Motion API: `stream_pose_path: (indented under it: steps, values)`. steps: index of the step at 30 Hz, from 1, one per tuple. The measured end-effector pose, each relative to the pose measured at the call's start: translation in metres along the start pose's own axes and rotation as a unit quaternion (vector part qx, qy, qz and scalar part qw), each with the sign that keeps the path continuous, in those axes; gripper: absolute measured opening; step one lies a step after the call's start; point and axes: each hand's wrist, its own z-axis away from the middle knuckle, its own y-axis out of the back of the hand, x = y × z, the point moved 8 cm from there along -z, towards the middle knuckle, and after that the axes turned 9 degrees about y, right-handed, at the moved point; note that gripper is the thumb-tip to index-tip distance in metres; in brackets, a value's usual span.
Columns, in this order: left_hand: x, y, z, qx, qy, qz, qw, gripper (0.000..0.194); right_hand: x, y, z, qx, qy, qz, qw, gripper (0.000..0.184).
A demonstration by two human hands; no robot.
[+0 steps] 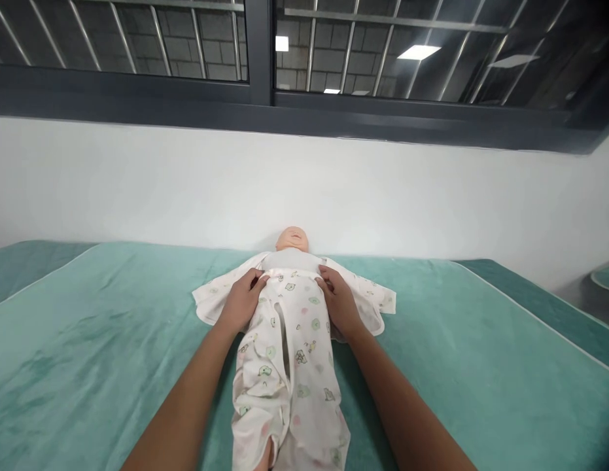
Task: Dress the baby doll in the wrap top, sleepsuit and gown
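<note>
A baby doll (292,239) lies on its back, its head toward the wall. White baby pants (307,333) with small green and pink animal prints cover its legs, up to the belly. A slit shows between the pant legs, and a bit of the doll's leg is visible at the lower left hem. Beneath the doll a matching white shirt (367,296) is spread out, sleeves to both sides. My left hand (243,298) pinches the waistband at its left side. At the right side my right hand (339,297) has its fingers closed on the waistband.
A green plush cover (137,327) with pale seam lines lies under everything. Behind it rises a white wall (161,183), below a dark-framed window (262,104) with metal bars outside. Part of another green-covered surface (607,276) shows at the far right.
</note>
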Motion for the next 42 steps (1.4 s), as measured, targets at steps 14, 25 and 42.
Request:
stream_pose_path:
  steps: [14,25,42]
  values:
    - [0.006,-0.001,-0.039,0.060,-0.008,-0.137,0.989,0.026,0.012,0.008,-0.014,0.003,-0.051,0.115,0.992,0.023]
    - [-0.017,-0.013,-0.028,0.070,0.069,-0.111,0.989,0.025,0.037,0.008,-0.019,0.061,-0.086,0.111,0.988,0.016]
    - [-0.018,-0.017,0.028,-0.229,0.170,0.088,0.954,0.034,0.029,0.001,0.020,-0.263,-0.229,-0.180,0.920,0.023]
